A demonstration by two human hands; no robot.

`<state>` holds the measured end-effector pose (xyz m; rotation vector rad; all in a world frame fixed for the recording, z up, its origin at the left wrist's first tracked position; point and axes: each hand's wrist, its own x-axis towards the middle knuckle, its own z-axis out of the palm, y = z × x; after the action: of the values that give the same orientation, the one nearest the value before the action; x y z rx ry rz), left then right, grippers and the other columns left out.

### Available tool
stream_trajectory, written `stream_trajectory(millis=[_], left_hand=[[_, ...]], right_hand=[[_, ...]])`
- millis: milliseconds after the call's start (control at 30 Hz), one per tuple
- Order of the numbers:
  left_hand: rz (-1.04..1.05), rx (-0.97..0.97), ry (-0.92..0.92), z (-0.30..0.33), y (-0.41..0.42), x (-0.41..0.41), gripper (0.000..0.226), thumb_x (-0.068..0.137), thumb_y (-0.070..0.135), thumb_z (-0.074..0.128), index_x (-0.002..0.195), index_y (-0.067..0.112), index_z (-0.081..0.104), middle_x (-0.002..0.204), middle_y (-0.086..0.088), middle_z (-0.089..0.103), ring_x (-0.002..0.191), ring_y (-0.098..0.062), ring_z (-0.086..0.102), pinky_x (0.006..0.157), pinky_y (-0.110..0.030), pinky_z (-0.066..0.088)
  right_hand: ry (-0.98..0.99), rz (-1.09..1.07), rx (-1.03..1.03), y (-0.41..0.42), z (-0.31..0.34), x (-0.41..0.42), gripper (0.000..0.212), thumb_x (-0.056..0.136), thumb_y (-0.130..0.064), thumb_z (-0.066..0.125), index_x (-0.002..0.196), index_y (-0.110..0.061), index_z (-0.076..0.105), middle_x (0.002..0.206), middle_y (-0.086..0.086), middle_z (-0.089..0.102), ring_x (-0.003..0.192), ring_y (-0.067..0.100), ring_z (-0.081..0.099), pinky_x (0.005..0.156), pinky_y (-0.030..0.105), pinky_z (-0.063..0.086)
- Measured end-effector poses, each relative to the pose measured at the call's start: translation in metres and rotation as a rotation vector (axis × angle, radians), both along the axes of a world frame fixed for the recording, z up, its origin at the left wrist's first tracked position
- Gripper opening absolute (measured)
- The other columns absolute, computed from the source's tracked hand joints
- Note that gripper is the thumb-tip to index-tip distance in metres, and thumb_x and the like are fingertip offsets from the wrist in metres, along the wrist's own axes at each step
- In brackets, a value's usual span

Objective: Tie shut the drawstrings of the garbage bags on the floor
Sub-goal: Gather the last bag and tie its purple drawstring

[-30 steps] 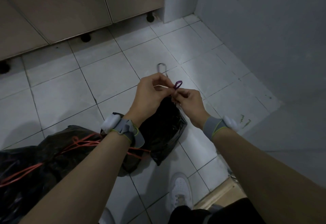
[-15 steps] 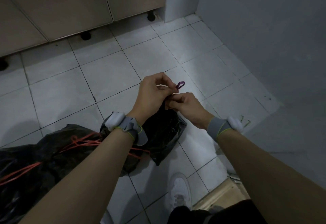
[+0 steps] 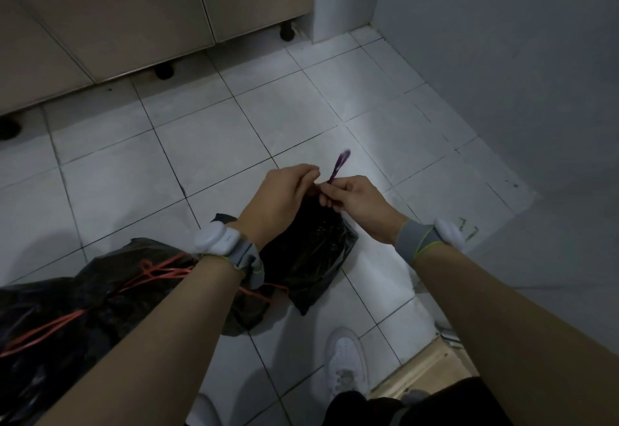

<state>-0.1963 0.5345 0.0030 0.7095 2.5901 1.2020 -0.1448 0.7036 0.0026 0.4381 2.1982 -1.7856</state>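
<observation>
Both hands meet over the gathered neck of a small black garbage bag, which sits on the white tiled floor just below the centre of the view. The left hand has its fingers curled together around the bunched plastic at the top of the bag, knuckles toward twelve o'clock. The right hand, touching the left at its one o'clock side, pinches thumb and forefinger shut on a purple drawstring, whose free end stands up and leans toward one o'clock, slightly blurred. Each wrist carries a grey band with a white device. At eight o'clock from the small bag, touching it, lies a larger black garbage bag with an orange drawstring trailing loosely across its crumpled top; whether that one is knotted I cannot tell. A white shoe stands on the tiles at five o'clock. Beige cabinet doors on short dark feet run along the top of the view, and a grey wall fills the two o'clock side.
</observation>
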Motion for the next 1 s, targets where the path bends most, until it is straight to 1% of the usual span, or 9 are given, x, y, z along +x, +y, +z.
stream_trajectory(millis=[133,300,467,600,733,800,867,933,1000], left_hand=[[-0.075,-0.146,0.158,-0.001,-0.008,-0.003,0.024,0.101,0.034,0.066,0.108,0.015,0.080,0.094,-0.004,0.074,0.088,-0.019,0.069,0.084,-0.032,0.053],[-0.053,-0.151,0.166,0.000,-0.008,0.000,0.020,0.098,0.028,0.071,0.100,0.011,0.081,0.090,-0.007,0.073,0.086,-0.023,0.068,0.082,-0.037,0.054],[0.049,-0.038,0.005,-0.005,-0.006,0.003,0.009,0.094,0.024,0.074,0.095,0.017,0.079,0.093,-0.003,0.073,0.090,-0.019,0.069,0.088,-0.041,0.056],[0.014,0.056,-0.148,-0.012,-0.003,0.004,0.007,0.094,0.025,0.076,0.096,0.020,0.080,0.111,0.001,0.070,0.104,-0.018,0.069,0.099,-0.042,0.055],[-0.023,0.226,-0.341,-0.023,-0.001,0.005,0.009,0.092,0.017,0.078,0.096,0.012,0.085,0.125,0.008,0.075,0.113,-0.010,0.072,0.105,-0.032,0.053],[-0.017,0.272,-0.402,-0.026,0.002,0.009,0.009,0.091,0.015,0.080,0.096,0.009,0.084,0.118,0.011,0.078,0.112,-0.007,0.073,0.105,-0.030,0.053],[0.030,0.264,-0.409,-0.027,0.005,0.010,0.010,0.089,0.017,0.082,0.095,0.011,0.085,0.108,0.008,0.081,0.108,-0.010,0.075,0.107,-0.037,0.055],[0.078,0.262,-0.392,-0.028,0.007,0.010,0.006,0.086,0.023,0.085,0.090,0.019,0.086,0.094,0.009,0.082,0.096,-0.011,0.078,0.101,-0.042,0.059],[0.127,0.283,-0.373,-0.030,0.009,0.011,0.006,0.082,0.027,0.088,0.084,0.021,0.085,0.084,0.008,0.082,0.085,-0.013,0.079,0.093,-0.044,0.062]], right_hand=[[-0.019,-0.022,0.007,0.000,-0.002,0.000,0.033,0.102,-0.019,0.056,0.093,0.009,0.073,0.084,0.014,0.066,0.078,0.023,0.053,0.077,0.034,0.044],[-0.014,-0.074,-0.002,0.001,-0.004,0.000,0.026,0.101,-0.020,0.059,0.100,-0.003,0.078,0.082,0.006,0.069,0.077,0.015,0.054,0.073,0.026,0.047],[0.015,-0.157,-0.042,0.003,-0.004,-0.001,0.022,0.099,-0.017,0.061,0.102,-0.002,0.076,0.081,0.005,0.070,0.078,0.017,0.055,0.073,0.026,0.047],[0.014,-0.147,-0.009,0.004,0.001,-0.003,0.022,0.100,-0.015,0.059,0.103,-0.001,0.076,0.080,0.005,0.068,0.077,0.016,0.055,0.074,0.026,0.047],[0.027,-0.123,0.028,0.004,0.005,0.000,0.022,0.101,-0.015,0.058,0.095,-0.002,0.075,0.080,0.008,0.067,0.072,0.014,0.053,0.072,0.024,0.046],[0.033,-0.114,0.028,0.007,0.006,0.001,0.025,0.101,-0.014,0.057,0.090,0.001,0.072,0.079,0.009,0.066,0.068,0.013,0.052,0.071,0.025,0.045],[0.025,-0.102,0.020,0.009,0.007,0.001,0.028,0.101,-0.015,0.057,0.097,0.009,0.072,0.077,0.004,0.067,0.066,0.010,0.052,0.072,0.025,0.045],[0.019,-0.077,0.025,0.010,0.008,0.002,0.028,0.101,-0.015,0.057,0.102,0.009,0.072,0.073,-0.006,0.069,0.062,0.004,0.053,0.072,0.024,0.046],[0.023,-0.063,0.030,0.010,0.010,0.003,0.027,0.101,-0.014,0.057,0.103,0.008,0.073,0.072,-0.007,0.068,0.062,0.005,0.052,0.072,0.025,0.045]])
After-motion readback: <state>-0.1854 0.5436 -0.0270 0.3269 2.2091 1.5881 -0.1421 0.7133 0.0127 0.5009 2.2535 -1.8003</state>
